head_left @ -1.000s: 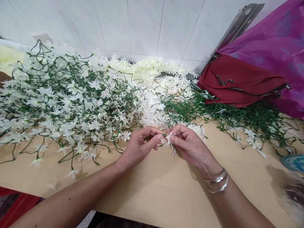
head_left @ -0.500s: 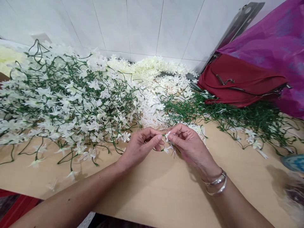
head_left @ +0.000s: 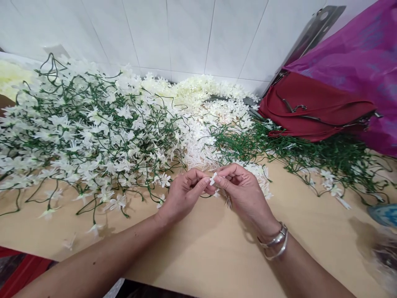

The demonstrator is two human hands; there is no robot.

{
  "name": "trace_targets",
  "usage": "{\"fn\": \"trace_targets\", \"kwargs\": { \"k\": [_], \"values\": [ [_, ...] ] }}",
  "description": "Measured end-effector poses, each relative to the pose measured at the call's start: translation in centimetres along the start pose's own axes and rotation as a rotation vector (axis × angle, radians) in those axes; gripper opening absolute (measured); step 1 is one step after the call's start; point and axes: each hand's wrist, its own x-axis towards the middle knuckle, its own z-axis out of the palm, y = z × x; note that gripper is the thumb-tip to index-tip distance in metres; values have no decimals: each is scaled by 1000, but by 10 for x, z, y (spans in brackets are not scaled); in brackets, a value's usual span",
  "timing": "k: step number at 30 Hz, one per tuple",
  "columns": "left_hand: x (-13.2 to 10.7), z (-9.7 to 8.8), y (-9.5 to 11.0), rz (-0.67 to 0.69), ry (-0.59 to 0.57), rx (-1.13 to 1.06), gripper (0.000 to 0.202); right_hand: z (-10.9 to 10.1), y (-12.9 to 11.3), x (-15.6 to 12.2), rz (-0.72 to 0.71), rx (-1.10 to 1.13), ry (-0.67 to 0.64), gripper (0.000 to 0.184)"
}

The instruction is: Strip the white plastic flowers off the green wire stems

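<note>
Head view: over the tan table (head_left: 214, 248), my left hand (head_left: 183, 193) is pinched closed, on what I cannot tell; my right hand (head_left: 245, 196) grips a white flower (head_left: 213, 179) between both hands' fingertips, which hide its long axis and direction.

Fingers of the left hand (head_left: 187, 193) mostly hide a green stem (head_left: 204, 196); those of the right hand (head_left: 243, 191) partly cover a white flower (head_left: 213, 179). Cropped at right: a blue-patterned object (head_left: 383, 213) (identity indeterminate). Contents of the clear wrapping (head_left: 380, 269): blurred.
</note>
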Motion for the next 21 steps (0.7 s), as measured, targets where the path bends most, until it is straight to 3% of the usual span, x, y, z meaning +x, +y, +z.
{"fn": "trace_targets", "kwargs": {
  "k": [10,21],
  "values": [
    [-2,-1,-2,28,10,25,32,0,-4,0,33,-8,-15,19],
    [2,2,-3,38,51,-13,42,7,2,3,54,65,19,26]
  ]
}}
